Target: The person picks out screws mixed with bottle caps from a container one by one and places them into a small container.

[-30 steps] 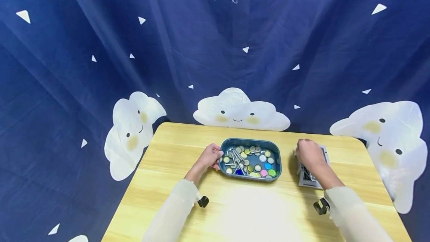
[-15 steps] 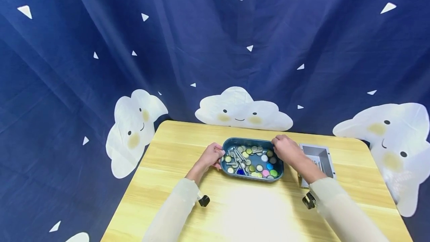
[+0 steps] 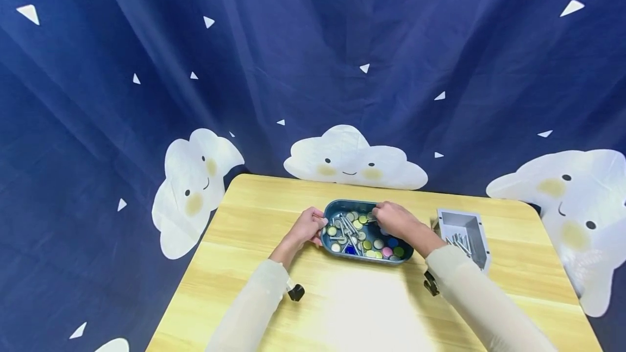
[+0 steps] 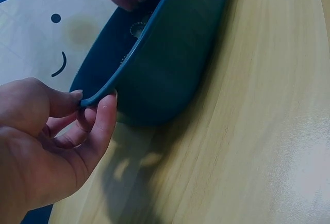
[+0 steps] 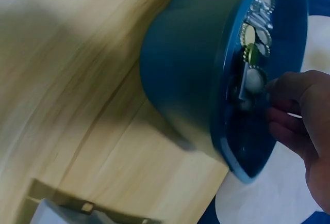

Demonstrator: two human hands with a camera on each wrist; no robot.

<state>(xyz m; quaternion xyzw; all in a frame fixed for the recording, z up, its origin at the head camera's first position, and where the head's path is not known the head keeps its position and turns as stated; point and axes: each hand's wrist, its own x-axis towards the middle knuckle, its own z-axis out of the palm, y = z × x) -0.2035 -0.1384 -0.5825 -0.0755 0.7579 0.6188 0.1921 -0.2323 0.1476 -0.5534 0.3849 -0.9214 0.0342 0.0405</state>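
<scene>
A dark teal oval tub (image 3: 364,259) holds bottle caps (image 3: 379,244) and silver bolts (image 3: 349,227); a few caps are pink, green or blue. My left hand (image 3: 307,227) pinches the tub's left rim, thumb on top and fingers beneath, as the left wrist view shows. My right hand (image 3: 398,220) reaches over the right part of the tub, fingers down inside. In the right wrist view its thumb is right at a pale cap (image 5: 254,81) beside a bolt (image 5: 243,81). A gap shows between that thumb and the bent fingers (image 5: 289,131).
On the right of the wooden table (image 3: 254,211) a grey rectangular box (image 3: 484,240) holds several bolts (image 3: 459,243). Behind the table hangs a dark blue curtain (image 3: 274,58) with white smiling clouds (image 3: 354,159).
My right hand has moved left from over the grey box, past the tub's right rim, to inside the tub. The grey box's inside with its bolts has come into view. My left hand stays put.
</scene>
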